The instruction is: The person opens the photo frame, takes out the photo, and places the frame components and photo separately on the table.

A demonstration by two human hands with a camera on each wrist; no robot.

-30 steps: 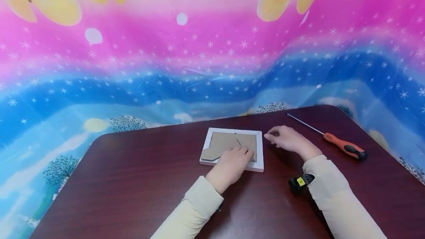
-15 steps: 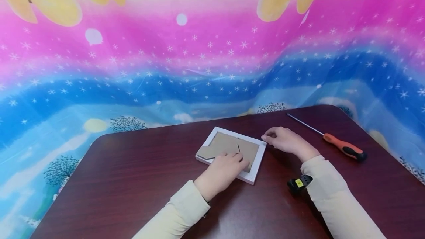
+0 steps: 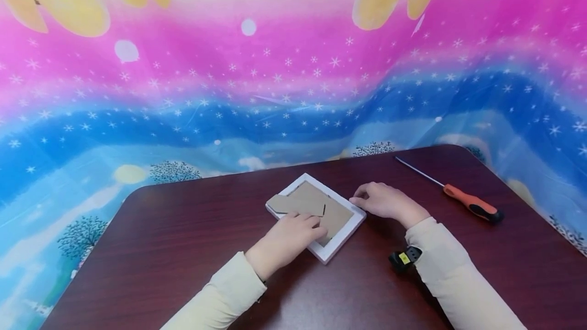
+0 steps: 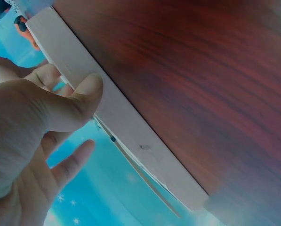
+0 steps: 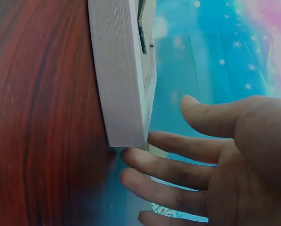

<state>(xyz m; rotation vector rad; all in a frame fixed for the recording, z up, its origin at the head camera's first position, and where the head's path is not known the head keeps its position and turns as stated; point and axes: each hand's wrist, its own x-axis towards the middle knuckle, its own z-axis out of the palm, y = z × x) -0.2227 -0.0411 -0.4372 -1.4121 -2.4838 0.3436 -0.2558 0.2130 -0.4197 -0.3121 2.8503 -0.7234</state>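
Note:
A white picture frame (image 3: 345, 236) lies on the table with its brown backboard (image 3: 340, 219) facing up. A flat stand flap (image 3: 293, 203) is fixed on the backboard, its end overhanging the rim. My left hand (image 3: 290, 235) grips the near left side of the frame; in the left wrist view the thumb (image 4: 89, 92) presses the outer edge while fingers reach over the back. At the right corner, my right hand (image 3: 387, 201) has its fingertips right by the rim. The right wrist view shows its fingers (image 5: 178, 172) extended and loose, close to the frame's end (image 5: 124, 113).
A screwdriver (image 3: 472, 202) with an orange and black handle lies at the back right of the dark red table (image 3: 192, 248). A black wrist camera (image 3: 403, 257) hangs at the right cuff. Printed cloth (image 3: 293, 85) stands behind the table.
The frame has turned clockwise on the table, its right corner now toward the right hand. My left hand has moved left and nearer with it; my right hand has shifted slightly left and down.

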